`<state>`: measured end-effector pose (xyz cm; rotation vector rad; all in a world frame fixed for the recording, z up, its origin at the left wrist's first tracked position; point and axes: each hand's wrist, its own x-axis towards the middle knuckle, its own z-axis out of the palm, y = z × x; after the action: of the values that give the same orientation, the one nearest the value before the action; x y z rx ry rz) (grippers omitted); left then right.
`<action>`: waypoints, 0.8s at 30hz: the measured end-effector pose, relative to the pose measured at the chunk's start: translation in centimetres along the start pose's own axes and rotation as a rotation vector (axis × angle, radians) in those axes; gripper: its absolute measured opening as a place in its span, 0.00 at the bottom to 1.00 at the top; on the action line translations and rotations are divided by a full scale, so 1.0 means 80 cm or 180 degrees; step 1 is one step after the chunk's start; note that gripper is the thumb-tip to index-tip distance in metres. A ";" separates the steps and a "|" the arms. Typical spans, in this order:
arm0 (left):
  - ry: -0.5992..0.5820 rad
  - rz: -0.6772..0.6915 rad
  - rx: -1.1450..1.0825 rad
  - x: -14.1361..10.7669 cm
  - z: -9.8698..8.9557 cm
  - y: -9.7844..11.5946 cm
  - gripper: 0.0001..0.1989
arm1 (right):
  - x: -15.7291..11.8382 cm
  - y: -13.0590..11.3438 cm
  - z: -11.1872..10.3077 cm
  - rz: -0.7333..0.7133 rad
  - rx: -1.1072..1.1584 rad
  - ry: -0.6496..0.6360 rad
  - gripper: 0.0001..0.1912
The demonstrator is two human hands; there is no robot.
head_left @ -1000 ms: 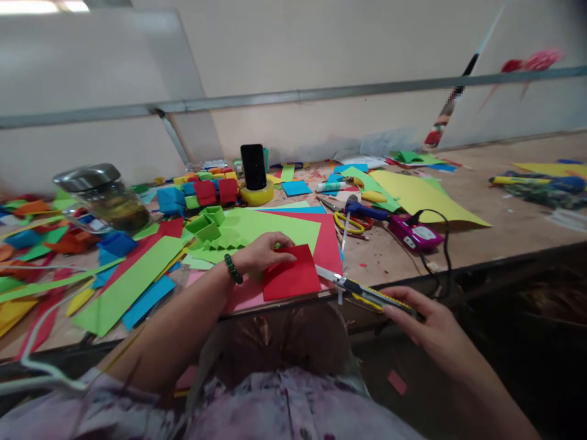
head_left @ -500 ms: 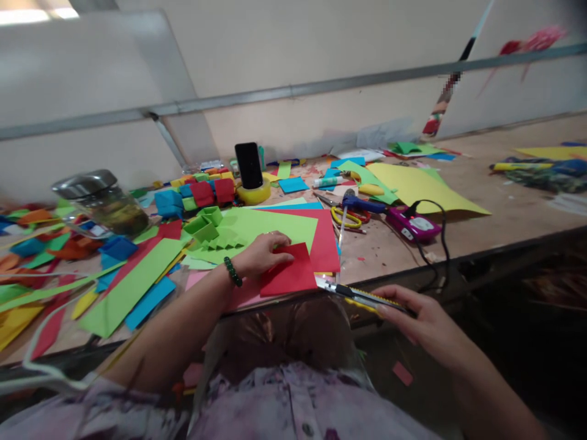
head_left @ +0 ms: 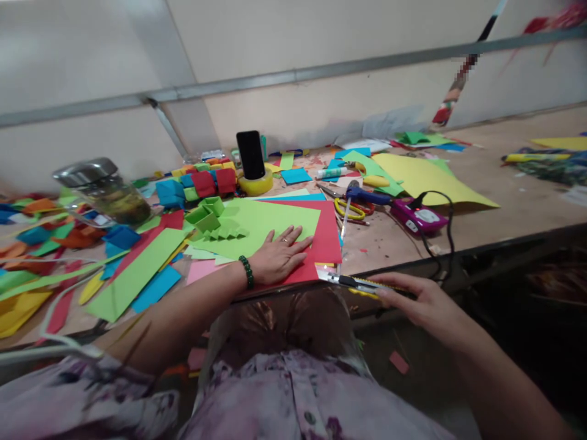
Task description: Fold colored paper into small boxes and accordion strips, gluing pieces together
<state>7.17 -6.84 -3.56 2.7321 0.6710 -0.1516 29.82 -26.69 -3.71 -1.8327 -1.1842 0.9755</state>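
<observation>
My left hand [head_left: 283, 253] lies flat with its fingers spread, pressing on a red sheet [head_left: 306, 272] at the table's front edge. Its fingertips reach over the large green sheet [head_left: 261, 220], which rests on a larger red sheet [head_left: 331, 235]. In my right hand [head_left: 410, 297] is a utility knife [head_left: 355, 283] with a yellow-edged handle. The knife's tip touches or nearly touches the right corner of the front red sheet. Folded green paper pieces [head_left: 206, 214] stand left of the large green sheet.
A lidded glass jar [head_left: 114, 198] stands at the left among coloured strips. Behind are folded cubes [head_left: 204, 183] and a phone [head_left: 251, 156] on yellow tape [head_left: 255, 184]. Scissors [head_left: 351, 209], a glue gun [head_left: 371, 197] and a purple box [head_left: 424, 219] with a black cable lie right.
My left hand has gone from holding the folded-over red sheet to lying flat on it, fingers spread. The knife stays in my right hand at the sheet's corner. The view has shifted slightly.
</observation>
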 end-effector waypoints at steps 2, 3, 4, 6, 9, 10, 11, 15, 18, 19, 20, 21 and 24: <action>0.0002 -0.0015 0.0017 0.000 0.000 0.001 0.28 | 0.002 -0.001 -0.001 -0.0043 0.0016 -0.0012 0.20; 0.0008 -0.0018 0.0024 -0.001 0.000 0.001 0.28 | 0.004 -0.002 -0.002 -0.0064 0.0003 -0.0024 0.20; 0.0014 -0.0018 0.0031 -0.001 -0.001 0.002 0.28 | 0.005 -0.002 -0.001 -0.0103 -0.0020 -0.0024 0.19; 0.0017 -0.0018 0.0037 -0.001 -0.001 0.003 0.28 | 0.005 -0.003 -0.002 -0.0185 -0.0055 -0.0028 0.19; -0.0002 -0.0014 0.0046 0.000 0.000 0.003 0.28 | 0.004 -0.005 -0.003 -0.0114 -0.0027 -0.0037 0.20; -0.0004 -0.0013 0.0056 0.000 0.000 0.003 0.28 | 0.003 -0.006 -0.003 -0.0042 -0.0016 -0.0023 0.21; -0.0004 -0.0011 0.0069 0.001 0.000 0.002 0.29 | 0.003 -0.006 -0.003 0.0019 -0.0019 -0.0012 0.21; -0.0012 -0.0010 0.0143 0.001 0.000 0.001 0.29 | 0.004 -0.006 -0.003 0.0020 -0.0082 -0.0047 0.21; -0.0030 -0.0016 0.0236 0.001 0.000 0.002 0.29 | 0.006 -0.001 -0.004 0.0078 -0.0065 -0.0166 0.23; -0.0037 -0.0023 0.0262 0.001 0.000 0.002 0.29 | 0.007 0.001 -0.004 0.0119 -0.0040 -0.0201 0.23; -0.0041 -0.0033 0.0279 0.001 0.000 0.003 0.29 | 0.008 0.002 -0.004 0.0160 -0.0008 -0.0225 0.24; -0.0044 -0.0045 0.0290 0.001 0.000 0.004 0.29 | 0.010 0.003 -0.004 0.0192 0.0026 -0.0234 0.25; -0.0038 -0.0092 0.0319 0.001 -0.001 0.006 0.29 | 0.015 -0.001 -0.001 0.0167 0.0109 -0.0233 0.26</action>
<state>7.47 -7.21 -3.35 2.8153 0.7179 -0.2136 30.19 -25.57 -3.90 -1.8230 -1.1607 1.0943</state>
